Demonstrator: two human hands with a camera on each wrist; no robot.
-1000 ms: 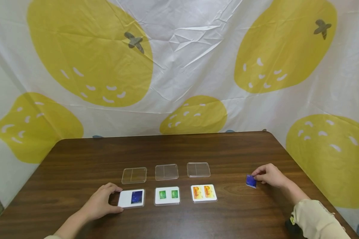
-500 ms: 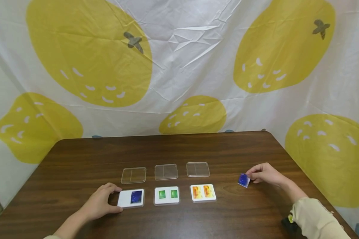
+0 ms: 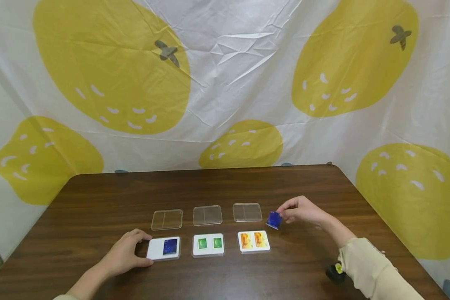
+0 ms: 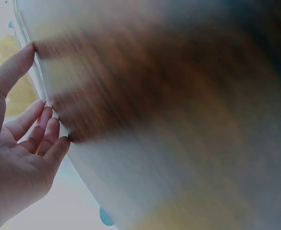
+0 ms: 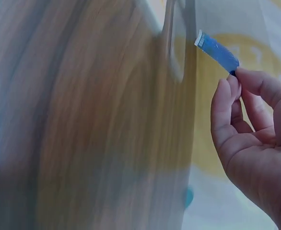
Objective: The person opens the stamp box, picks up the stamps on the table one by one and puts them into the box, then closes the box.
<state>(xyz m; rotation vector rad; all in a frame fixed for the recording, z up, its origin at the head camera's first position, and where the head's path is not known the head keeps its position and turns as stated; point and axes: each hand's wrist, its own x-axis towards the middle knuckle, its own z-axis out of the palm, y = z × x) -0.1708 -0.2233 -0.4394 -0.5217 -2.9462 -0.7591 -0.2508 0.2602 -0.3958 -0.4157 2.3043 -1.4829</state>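
My right hand pinches a small blue stamp by one edge, above the table just right of the clear lids. In the right wrist view the stamp shows side-on and slightly bowed, with a toothed edge. At the left, thumb and fingers of my left hand grip the near and far corners of a flat clear case with a white insert. A dark blue stamp lies on that insert's right half; the left half is bare white.
Beside it stand a case with two green stamps and a case with two orange ones. Behind them lie three clear lids. A patterned cloth hangs behind the table.
My right hand has carried the blue stamp leftward from the table's right side to near the rightmost lid, and the stamp has turned and bowed. The left hand stays at its case.
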